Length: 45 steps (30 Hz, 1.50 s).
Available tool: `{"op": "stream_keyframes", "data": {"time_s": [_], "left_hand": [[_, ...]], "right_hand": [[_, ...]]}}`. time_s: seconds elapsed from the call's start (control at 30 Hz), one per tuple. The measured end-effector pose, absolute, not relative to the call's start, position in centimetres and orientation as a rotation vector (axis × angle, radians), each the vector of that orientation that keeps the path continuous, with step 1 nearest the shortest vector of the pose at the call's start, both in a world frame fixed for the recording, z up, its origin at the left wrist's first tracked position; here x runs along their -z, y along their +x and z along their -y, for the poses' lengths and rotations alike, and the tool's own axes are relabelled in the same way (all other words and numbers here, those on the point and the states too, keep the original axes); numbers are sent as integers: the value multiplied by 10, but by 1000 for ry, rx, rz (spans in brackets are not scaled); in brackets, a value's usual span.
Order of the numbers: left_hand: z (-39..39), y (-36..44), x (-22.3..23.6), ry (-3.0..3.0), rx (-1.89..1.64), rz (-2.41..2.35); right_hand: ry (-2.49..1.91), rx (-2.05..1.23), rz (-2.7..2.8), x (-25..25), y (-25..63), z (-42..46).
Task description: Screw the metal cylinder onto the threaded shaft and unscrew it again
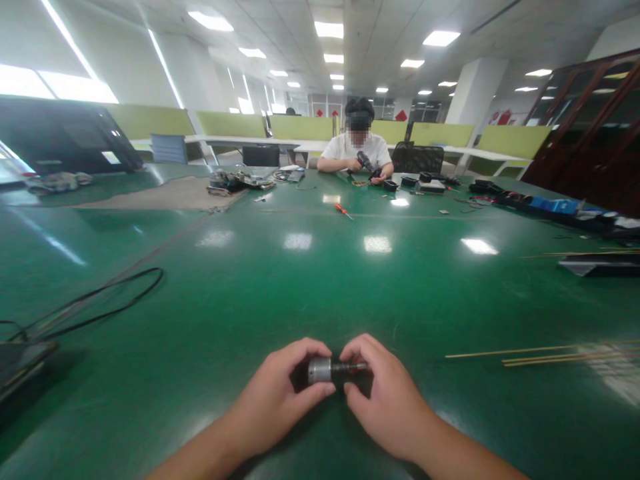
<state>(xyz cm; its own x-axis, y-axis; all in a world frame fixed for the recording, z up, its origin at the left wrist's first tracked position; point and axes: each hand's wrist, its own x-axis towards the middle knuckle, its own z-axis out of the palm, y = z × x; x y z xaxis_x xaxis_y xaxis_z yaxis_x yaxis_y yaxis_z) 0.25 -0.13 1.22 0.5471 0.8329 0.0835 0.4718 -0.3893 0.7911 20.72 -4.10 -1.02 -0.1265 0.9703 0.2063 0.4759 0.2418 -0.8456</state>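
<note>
My left hand (280, 400) is curled around a small silver metal cylinder (320, 369), pinching it between thumb and fingers. My right hand (385, 393) grips the thin dark shaft (353, 367) that sticks out of the cylinder's right end. Both hands hover just above the green table (300, 287), close to its near edge, and their fingertips almost meet. The part of the cylinder inside my left palm is hidden.
Thin wooden sticks (530, 352) lie to the right. A black cable (100, 303) loops at the left beside a dark device (20, 360). A red-handled screwdriver (343, 211) lies mid-table. A person (356, 153) works at the far end among tools and parts.
</note>
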Motion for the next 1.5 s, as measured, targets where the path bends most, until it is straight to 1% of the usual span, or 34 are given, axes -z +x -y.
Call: {"op": "stream_keyframes", "data": {"time_s": [0.57,1.5], "left_hand": [[2,2,-10,2053,-589,-1060],[4,0,-6,2073,-629,-1067]], "right_hand": [[-1331,-925,1679,2,206,40],[-1354,-937,1669,5,209,38]]}}
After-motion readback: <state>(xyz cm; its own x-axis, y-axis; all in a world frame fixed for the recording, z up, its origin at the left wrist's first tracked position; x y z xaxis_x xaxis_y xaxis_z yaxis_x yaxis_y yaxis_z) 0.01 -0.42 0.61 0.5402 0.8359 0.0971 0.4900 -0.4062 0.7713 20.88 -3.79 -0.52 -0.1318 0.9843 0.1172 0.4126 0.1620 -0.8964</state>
